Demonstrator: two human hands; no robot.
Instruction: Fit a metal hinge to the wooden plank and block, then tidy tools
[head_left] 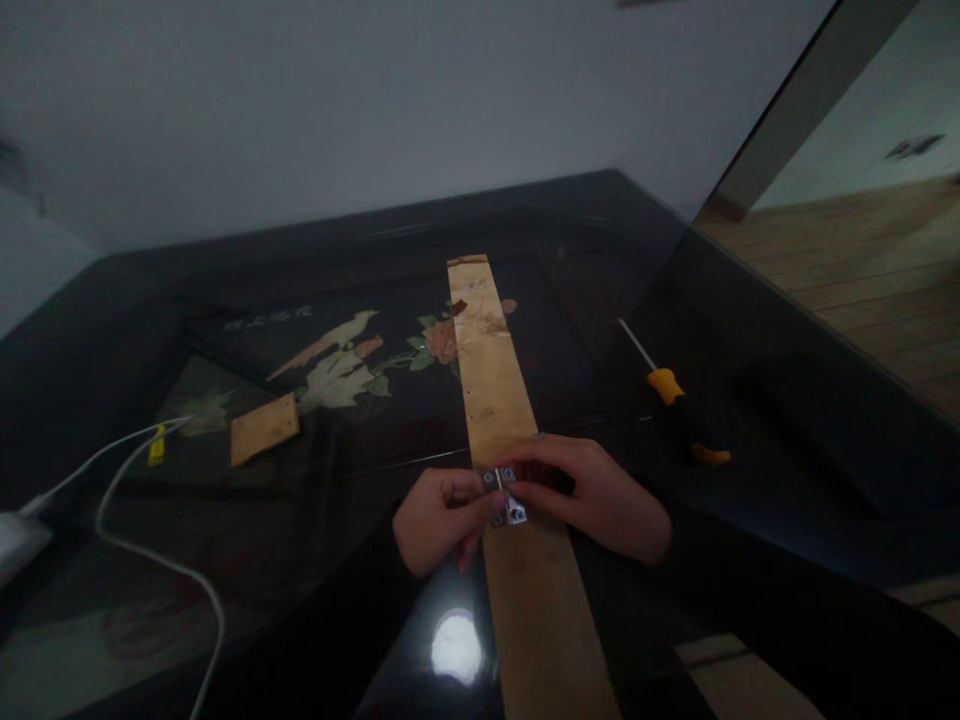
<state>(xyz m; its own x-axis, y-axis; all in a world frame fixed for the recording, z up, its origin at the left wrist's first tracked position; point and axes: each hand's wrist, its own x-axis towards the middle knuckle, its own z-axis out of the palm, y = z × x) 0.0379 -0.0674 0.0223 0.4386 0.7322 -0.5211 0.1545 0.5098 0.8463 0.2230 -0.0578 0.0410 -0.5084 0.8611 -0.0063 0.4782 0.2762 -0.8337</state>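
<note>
- Silvery metal, a small hinge (516,511) sits between both hands, over the near half of a long board (496,385); whether it touches the wood cannot be told.
- The left hand (439,520) pinches the hinge from its left side, thumb across the top and partly hiding it.
- The right hand (604,495) grips the hinge from the opposite side between thumb and curled forefinger, the hand lying partly over the board.
- Several screw holes show in the metal.
- The board is pale wood, running from the near edge of view towards the wall (337,110), with a dark, rough strip at its far end.
- Under it, the dark, glossy table (600,250) bears a printed bird (334,340) and a flower (441,345); the board partly covers the flower.
- Right of the board, well apart from it, lies a screwdriver (664,385), handle yellow and black, tip pointing away from the person.
- On the left lies a small wooden block (264,430), flat on the table.
- Farther left, a white cable (223,627) curves towards the near edge; a yellow tag (156,447) is near the block.
- Plank floor (832,250) shows beyond the table, far right.
</note>
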